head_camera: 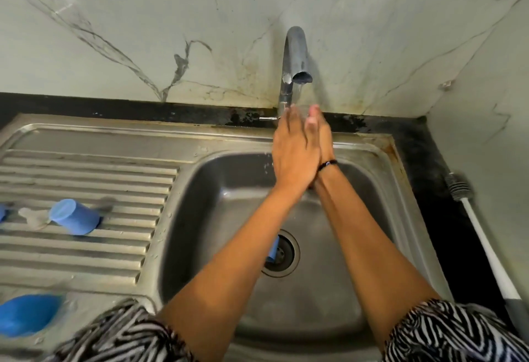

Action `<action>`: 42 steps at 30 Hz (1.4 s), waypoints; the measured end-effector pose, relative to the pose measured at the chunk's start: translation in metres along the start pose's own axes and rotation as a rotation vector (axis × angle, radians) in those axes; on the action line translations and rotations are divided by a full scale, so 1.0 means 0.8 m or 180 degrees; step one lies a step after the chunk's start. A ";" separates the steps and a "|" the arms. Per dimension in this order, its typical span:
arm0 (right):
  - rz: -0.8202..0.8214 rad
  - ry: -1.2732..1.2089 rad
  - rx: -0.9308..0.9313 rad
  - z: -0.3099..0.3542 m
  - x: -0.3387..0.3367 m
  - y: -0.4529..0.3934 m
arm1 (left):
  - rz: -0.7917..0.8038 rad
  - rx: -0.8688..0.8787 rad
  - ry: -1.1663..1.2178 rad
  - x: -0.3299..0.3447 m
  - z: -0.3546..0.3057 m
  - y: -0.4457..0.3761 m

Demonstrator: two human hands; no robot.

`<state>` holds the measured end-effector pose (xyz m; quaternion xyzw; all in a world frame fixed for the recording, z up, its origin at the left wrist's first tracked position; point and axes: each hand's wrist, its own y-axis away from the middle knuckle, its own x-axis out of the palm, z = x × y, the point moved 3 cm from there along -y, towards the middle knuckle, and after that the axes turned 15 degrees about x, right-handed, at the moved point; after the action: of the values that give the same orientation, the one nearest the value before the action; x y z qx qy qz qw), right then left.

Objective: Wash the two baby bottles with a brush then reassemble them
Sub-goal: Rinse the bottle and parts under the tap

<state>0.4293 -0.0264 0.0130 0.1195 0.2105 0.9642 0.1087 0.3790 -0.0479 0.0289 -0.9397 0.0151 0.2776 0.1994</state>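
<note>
My left hand (294,153) and my right hand (322,135) are pressed palm to palm with straight fingers under the running tap (296,55), above the steel sink (380,207). Neither hand holds anything. A blue cap (75,216) lies on its side on the ribbed drainboard (86,253), beside a clear teat (34,217). Another blue part (25,314) shows blurred at the lower left. A small blue piece (273,250) sits by the drain, partly behind my left forearm. The bottle brush (481,235) lies on the dark counter to the right.
A marble wall rises behind and to the right of the sink. The black counter strip (429,161) runs along the sink's right side. A sliver of another blue item (2,212) shows at the left frame edge.
</note>
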 end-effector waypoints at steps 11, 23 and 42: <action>0.0553 -0.0714 0.0009 -0.018 0.001 0.009 | -0.0309 -0.1405 0.1822 -0.022 0.036 -0.020; -0.0419 0.1072 -0.0867 -0.006 0.017 0.038 | -0.0350 -0.1374 0.2120 -0.030 0.025 -0.020; -0.0521 0.2188 -0.0652 -0.008 0.028 0.058 | -0.0669 -0.1677 0.3525 -0.015 0.048 0.003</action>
<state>0.3992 -0.0644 0.0317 -0.2402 0.1460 0.9522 0.1198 0.3489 -0.0367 0.0045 -0.9583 -0.0453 -0.2778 -0.0504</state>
